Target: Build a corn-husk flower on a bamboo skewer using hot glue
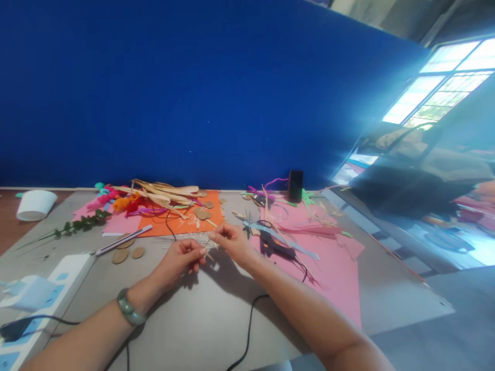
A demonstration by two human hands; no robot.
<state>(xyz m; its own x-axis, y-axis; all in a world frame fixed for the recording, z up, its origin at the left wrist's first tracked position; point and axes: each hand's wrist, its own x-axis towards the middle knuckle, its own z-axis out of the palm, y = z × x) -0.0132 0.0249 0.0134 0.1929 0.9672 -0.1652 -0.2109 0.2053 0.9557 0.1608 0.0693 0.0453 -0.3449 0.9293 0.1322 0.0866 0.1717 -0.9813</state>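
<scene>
My left hand (185, 256), with a green bangle (129, 307) at its wrist, is closed in a pinch above the table's middle. Just right of it, my right hand (232, 243) pinches too, its fingertips close to the left ones. A thin pale strip (209, 256) shows at the left fingertips; its exact kind is too small to make out. Whatever the right fingers grip is mostly hidden. Several thin stalks or wires (164, 240) lie on the table behind the hands. Beside the right forearm rests a black glue gun (276, 248), with scissors (247, 221) behind it.
Orange paper (162, 224) carries dried straw strips (166, 193) and wooden slices (203, 213). Pink paper (332, 278) lies at right. A power strip (58, 288), pen-like tool (124, 240), leafy sprig (83, 222) and white cup (36, 205) stand left. A black cable (250, 330) crosses the front.
</scene>
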